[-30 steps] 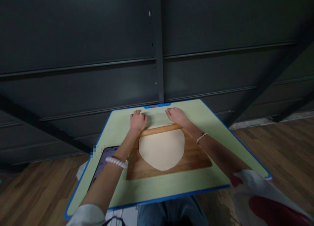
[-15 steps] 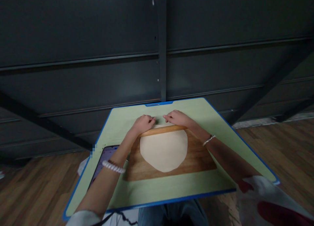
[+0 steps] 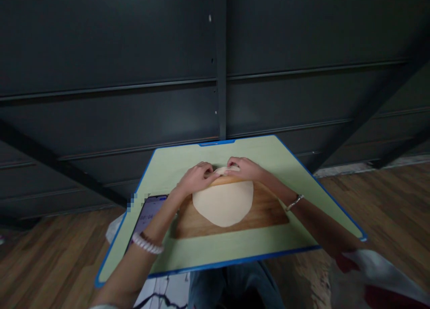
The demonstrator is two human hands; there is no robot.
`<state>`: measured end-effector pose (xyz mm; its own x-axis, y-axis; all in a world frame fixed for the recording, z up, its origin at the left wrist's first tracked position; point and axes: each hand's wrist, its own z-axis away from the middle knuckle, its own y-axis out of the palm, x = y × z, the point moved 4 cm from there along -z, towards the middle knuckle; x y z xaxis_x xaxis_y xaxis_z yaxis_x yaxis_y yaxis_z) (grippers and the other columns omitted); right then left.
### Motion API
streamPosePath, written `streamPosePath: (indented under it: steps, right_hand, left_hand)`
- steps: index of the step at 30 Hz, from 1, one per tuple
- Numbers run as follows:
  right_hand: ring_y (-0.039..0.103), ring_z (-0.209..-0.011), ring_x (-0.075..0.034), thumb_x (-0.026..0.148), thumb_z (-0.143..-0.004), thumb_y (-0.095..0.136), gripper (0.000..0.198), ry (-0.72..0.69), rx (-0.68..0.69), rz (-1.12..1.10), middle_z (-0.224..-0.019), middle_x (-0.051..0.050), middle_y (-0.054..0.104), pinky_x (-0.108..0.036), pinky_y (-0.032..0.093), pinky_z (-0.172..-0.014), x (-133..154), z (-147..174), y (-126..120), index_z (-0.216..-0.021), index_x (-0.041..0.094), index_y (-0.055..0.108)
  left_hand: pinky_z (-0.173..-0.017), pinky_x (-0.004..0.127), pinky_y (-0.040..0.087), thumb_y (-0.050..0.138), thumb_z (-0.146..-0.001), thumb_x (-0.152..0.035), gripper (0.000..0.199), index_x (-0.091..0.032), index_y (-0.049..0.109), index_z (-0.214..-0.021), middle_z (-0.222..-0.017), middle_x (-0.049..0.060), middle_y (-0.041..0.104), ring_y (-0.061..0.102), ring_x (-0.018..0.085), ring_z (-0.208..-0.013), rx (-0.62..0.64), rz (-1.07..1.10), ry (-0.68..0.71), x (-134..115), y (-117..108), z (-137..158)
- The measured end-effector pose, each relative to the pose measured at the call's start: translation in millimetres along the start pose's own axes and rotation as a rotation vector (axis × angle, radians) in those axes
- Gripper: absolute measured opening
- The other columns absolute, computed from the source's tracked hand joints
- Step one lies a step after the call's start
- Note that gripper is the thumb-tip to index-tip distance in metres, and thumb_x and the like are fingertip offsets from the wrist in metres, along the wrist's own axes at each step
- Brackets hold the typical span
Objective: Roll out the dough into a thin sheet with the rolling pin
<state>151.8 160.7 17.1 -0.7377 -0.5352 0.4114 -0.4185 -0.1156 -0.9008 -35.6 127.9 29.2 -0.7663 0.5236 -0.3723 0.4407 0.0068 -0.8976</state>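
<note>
A flattened sheet of dough (image 3: 223,203) lies on a wooden board (image 3: 268,212). Across its far part rests a wooden rolling pin (image 3: 231,180). Beyond the pin, the far edge of the dough is lifted and bunched. My left hand (image 3: 198,176) is closed on the left of that edge, thumb and fingers pinching it. On the right, my right hand (image 3: 247,168) grips the same edge, its fingers curled over it. Both hands sit close together at the pin, which they partly hide.
The board lies on a pale green table (image 3: 265,154) with a blue rim. A phone (image 3: 149,212) with a lit screen lies at the left, partly behind my left forearm. A dark panelled wall (image 3: 151,116) stands just beyond the table; wooden floor (image 3: 60,251) shows on both sides.
Both hands have moved in to the far dough edge and closed on it. That edge is now raised by the rolling pin, where before it lay flat.
</note>
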Motion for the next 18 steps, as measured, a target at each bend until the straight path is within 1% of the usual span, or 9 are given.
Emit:
streamPosePath:
  steps: [2, 3, 5, 6, 7, 9, 12, 15, 18]
  right_hand:
    - [0.062, -0.084, -0.018, 0.055, -0.075, 0.061, 0.044, 0.055, 0.005, -0.034, -0.099, -0.003, 0.068, -0.025, 0.043, -0.069, -1, 8, 0, -0.105, 0.024, 0.06]
    - [0.062, -0.086, -0.019, 0.057, -0.07, 0.065, 0.05, 0.078, 0.007, -0.046, -0.102, -0.002, 0.067, -0.026, 0.044, -0.07, -1, 12, -1, -0.109, 0.025, 0.059]
    - [0.061, -0.094, -0.022, 0.055, -0.063, 0.072, 0.062, 0.075, 0.002, -0.082, -0.11, -0.003, 0.065, -0.028, 0.045, -0.076, 2, 19, -3, -0.115, 0.026, 0.056]
    - [0.06, -0.098, -0.022, 0.053, -0.062, 0.073, 0.065, 0.052, 0.001, -0.109, -0.114, -0.004, 0.064, -0.029, 0.045, -0.079, 5, 21, -4, -0.118, 0.025, 0.056]
    - [0.059, -0.101, -0.022, 0.05, -0.063, 0.073, 0.063, 0.028, -0.002, -0.136, -0.117, -0.005, 0.063, -0.028, 0.045, -0.081, 8, 23, -6, -0.118, 0.024, 0.056]
    - [0.059, -0.101, -0.02, 0.046, -0.071, 0.069, 0.051, 0.009, -0.012, -0.161, -0.116, -0.005, 0.064, -0.027, 0.044, -0.083, 11, 23, -7, -0.115, 0.022, 0.06]
    - [0.063, -0.092, -0.018, 0.04, -0.082, 0.058, 0.028, 0.083, -0.035, -0.103, -0.104, -0.003, 0.069, -0.026, 0.045, -0.077, 8, 21, -6, -0.102, 0.023, 0.067]
    - [0.064, -0.084, -0.018, 0.04, -0.086, 0.051, 0.025, 0.161, -0.074, -0.02, -0.097, -0.001, 0.071, -0.025, 0.045, -0.069, 2, 21, -3, -0.097, 0.026, 0.069]
    - [0.065, -0.083, -0.017, 0.045, -0.087, 0.049, 0.028, 0.147, -0.123, 0.01, -0.095, 0.0, 0.072, -0.025, 0.045, -0.071, 2, 29, -1, -0.096, 0.028, 0.07]
  left_hand:
    - [-0.073, 0.029, 0.046, 0.053, -0.081, -0.051, 0.036, -0.019, 0.059, -0.096, -0.092, 0.006, 0.065, 0.06, 0.019, -0.082, 0.0, 0.087, -0.033, 0, 1, 7]
    - [-0.074, 0.029, 0.047, 0.057, -0.078, -0.051, 0.039, -0.019, 0.057, -0.101, -0.095, 0.006, 0.065, 0.06, 0.019, -0.083, -0.008, 0.13, -0.051, 1, 2, 9]
    - [-0.077, 0.03, 0.047, 0.061, -0.074, -0.05, 0.048, -0.019, 0.054, -0.11, -0.1, 0.007, 0.065, 0.061, 0.019, -0.086, -0.035, 0.196, -0.094, 4, 5, 11]
    - [-0.077, 0.03, 0.047, 0.061, -0.074, -0.048, 0.05, -0.018, 0.053, -0.113, -0.1, 0.007, 0.066, 0.061, 0.019, -0.087, -0.05, 0.217, -0.123, 7, 7, 11]
    - [-0.077, 0.03, 0.048, 0.061, -0.075, -0.047, 0.049, -0.018, 0.054, -0.114, -0.1, 0.008, 0.066, 0.062, 0.02, -0.087, -0.059, 0.224, -0.157, 10, 10, 9]
    - [-0.076, 0.029, 0.048, 0.057, -0.077, -0.043, 0.04, -0.017, 0.06, -0.107, -0.095, 0.008, 0.068, 0.062, 0.02, -0.085, -0.06, 0.203, -0.221, 15, 14, 6]
    - [-0.073, 0.028, 0.047, 0.051, -0.081, -0.038, 0.028, -0.016, 0.067, -0.088, -0.087, 0.008, 0.069, 0.062, 0.019, -0.08, -0.05, 0.137, -0.253, 17, 17, 2]
    - [-0.069, 0.027, 0.045, 0.045, -0.085, -0.038, 0.031, -0.017, 0.068, -0.082, -0.079, 0.006, 0.069, 0.061, 0.018, -0.073, -0.067, 0.098, -0.227, 13, 15, 6]
    - [-0.066, 0.025, 0.044, 0.042, -0.087, -0.04, 0.035, -0.017, 0.068, -0.086, -0.078, 0.004, 0.069, 0.06, 0.016, -0.07, -0.108, 0.162, -0.165, 4, 10, 16]
